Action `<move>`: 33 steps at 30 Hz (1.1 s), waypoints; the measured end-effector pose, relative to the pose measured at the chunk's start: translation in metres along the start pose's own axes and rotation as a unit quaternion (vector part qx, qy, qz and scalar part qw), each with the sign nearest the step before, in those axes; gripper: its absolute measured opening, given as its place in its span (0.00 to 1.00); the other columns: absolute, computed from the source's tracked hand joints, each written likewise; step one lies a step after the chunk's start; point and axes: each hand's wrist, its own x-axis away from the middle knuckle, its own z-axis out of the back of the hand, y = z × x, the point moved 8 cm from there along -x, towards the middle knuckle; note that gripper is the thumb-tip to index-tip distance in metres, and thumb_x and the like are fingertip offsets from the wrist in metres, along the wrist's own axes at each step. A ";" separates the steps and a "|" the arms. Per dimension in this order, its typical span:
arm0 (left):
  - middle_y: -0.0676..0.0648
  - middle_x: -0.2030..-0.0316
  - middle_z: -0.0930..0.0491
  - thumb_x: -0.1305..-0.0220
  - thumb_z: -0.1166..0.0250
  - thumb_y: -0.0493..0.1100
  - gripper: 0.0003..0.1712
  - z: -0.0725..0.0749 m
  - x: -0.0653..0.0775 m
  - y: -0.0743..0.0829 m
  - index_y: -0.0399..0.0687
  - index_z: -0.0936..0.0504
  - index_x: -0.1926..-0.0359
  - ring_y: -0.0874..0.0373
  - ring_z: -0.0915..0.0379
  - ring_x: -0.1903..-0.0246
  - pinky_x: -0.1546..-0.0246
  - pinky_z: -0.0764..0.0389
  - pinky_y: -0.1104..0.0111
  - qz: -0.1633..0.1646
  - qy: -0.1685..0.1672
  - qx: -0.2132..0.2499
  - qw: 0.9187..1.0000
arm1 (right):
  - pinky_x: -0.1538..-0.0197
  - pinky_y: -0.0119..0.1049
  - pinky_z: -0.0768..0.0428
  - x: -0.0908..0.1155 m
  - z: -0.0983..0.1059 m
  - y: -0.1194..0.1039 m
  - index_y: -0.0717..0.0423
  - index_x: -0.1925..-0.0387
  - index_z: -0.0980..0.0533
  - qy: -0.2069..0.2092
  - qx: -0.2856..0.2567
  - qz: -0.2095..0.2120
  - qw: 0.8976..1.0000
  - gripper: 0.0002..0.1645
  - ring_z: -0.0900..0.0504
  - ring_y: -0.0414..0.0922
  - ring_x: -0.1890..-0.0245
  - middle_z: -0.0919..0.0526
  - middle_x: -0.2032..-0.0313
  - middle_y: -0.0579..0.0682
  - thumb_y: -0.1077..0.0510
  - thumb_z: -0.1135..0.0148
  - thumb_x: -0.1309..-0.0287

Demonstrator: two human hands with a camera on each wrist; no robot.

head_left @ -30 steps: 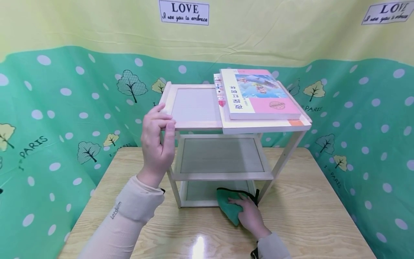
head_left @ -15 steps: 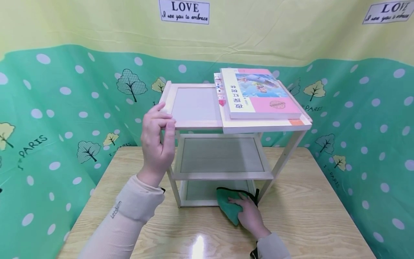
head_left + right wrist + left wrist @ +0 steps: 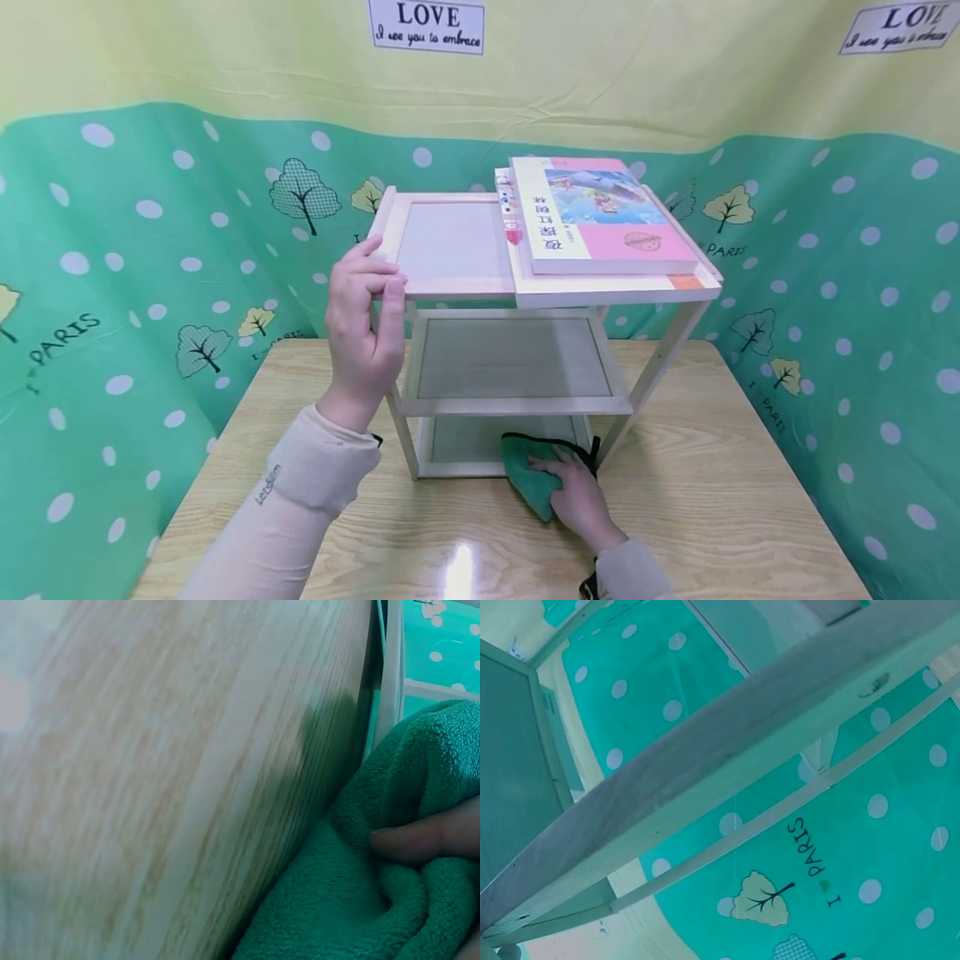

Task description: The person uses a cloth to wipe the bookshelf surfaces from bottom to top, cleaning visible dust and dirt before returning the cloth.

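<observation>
Low and just right of centre in the head view, a fuzzy, black-edged green cloth (image 3: 528, 477) creases under the right hand (image 3: 583, 500), pinched between thumb and fingers beside the white rack (image 3: 517, 407), whose upper-left corner the left hand (image 3: 363, 333) touches, gripping or not I cannot tell.

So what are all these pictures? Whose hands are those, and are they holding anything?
There's no robot here, just a person using bare hands. The wide picture comes from a camera on their head, looking forward and down. The other two come from cameras on their wrists. On the wooden table stands a pale shelf unit, with books on the right of its top. The left hand touches the top's left front corner. The right hand holds a green cloth by the bottom shelf.
</observation>
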 end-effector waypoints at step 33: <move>0.32 0.64 0.25 0.36 0.49 0.35 0.10 -0.001 0.001 -0.002 0.31 0.28 0.70 0.36 0.28 0.41 0.31 0.30 0.51 0.009 0.007 0.003 1.000 | 0.27 0.72 0.53 -0.001 -0.012 -0.010 0.58 0.52 0.16 -0.057 -0.028 0.046 0.997 0.41 0.41 0.68 0.28 0.19 0.40 0.52 0.83 0.57 0.66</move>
